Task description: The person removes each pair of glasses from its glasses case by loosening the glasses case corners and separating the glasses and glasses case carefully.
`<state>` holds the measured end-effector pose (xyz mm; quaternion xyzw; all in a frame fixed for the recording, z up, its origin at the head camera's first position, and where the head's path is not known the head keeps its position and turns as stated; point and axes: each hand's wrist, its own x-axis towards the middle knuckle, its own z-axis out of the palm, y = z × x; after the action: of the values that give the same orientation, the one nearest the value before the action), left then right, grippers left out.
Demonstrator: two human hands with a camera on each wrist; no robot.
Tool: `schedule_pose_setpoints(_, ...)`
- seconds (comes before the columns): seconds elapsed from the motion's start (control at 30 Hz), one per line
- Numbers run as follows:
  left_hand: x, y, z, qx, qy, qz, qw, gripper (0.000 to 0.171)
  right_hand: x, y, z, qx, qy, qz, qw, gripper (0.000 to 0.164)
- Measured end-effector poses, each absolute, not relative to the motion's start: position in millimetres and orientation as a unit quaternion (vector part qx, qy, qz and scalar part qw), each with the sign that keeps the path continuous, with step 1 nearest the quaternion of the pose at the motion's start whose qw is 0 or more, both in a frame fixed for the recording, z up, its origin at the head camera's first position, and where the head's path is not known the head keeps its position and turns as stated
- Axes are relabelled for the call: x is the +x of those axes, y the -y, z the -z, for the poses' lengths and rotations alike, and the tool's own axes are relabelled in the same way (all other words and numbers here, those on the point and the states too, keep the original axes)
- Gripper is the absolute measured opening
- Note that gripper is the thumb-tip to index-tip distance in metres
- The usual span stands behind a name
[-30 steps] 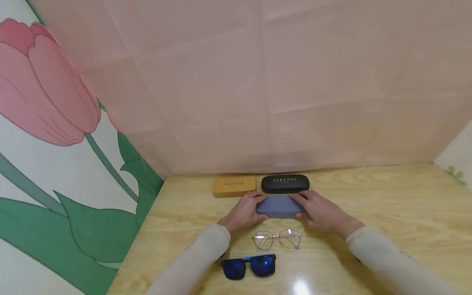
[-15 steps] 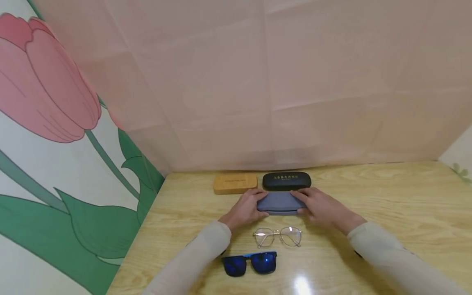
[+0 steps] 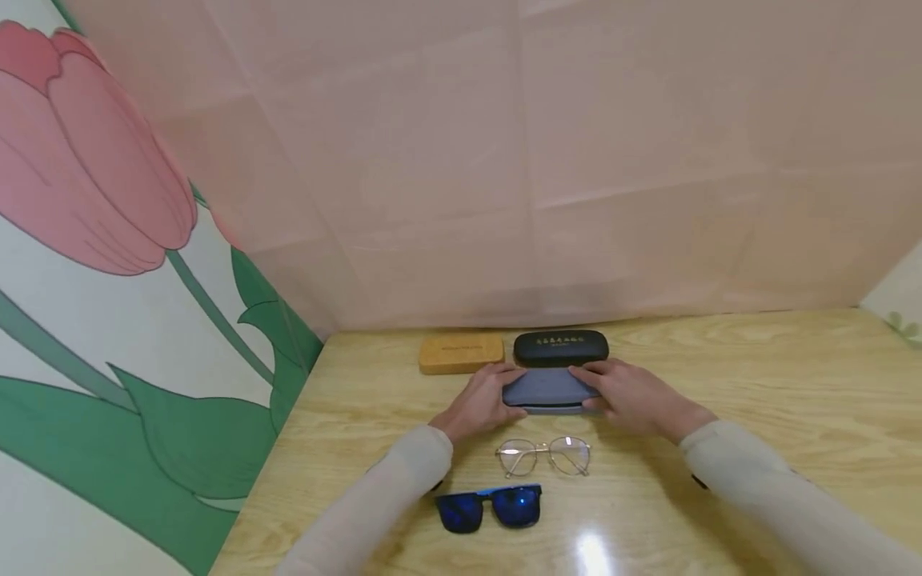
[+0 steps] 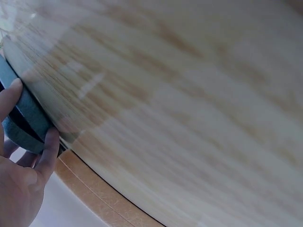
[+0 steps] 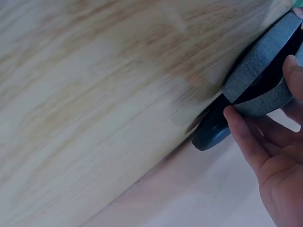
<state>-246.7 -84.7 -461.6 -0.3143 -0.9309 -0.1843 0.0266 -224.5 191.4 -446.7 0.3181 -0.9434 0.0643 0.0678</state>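
A grey-blue glasses case lies between both hands, its lid lifted a little so a dark gap shows along the front. My left hand grips the left end, thumb at the front and fingers at the back. At the right end, my right hand holds it the same way. The right wrist view shows the parted case with a dark inside and the thumb at the gap. Just in front lie thin-framed eyeglasses, and nearer still, sunglasses with dark blue lenses.
Behind the grey-blue case stand a tan glasses case and a black glasses case with gold lettering. The wooden table meets a pink cloth at its back edge. A tulip-painted wall borders the left.
The grey-blue case was closed one second ago; its lid has risen slightly, and the front gap has widened. Both hands keep their places at its ends. The head view has shifted slightly.
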Motion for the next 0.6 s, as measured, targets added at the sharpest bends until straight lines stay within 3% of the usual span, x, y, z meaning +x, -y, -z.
schedule_pose_setpoints(0.6,-246.8,88.9,462.2,-0.281,0.933,0.225,-0.011,0.071,-232.7,-191.3,437.0,0.322,0.938,-0.131,0.004,0.051)
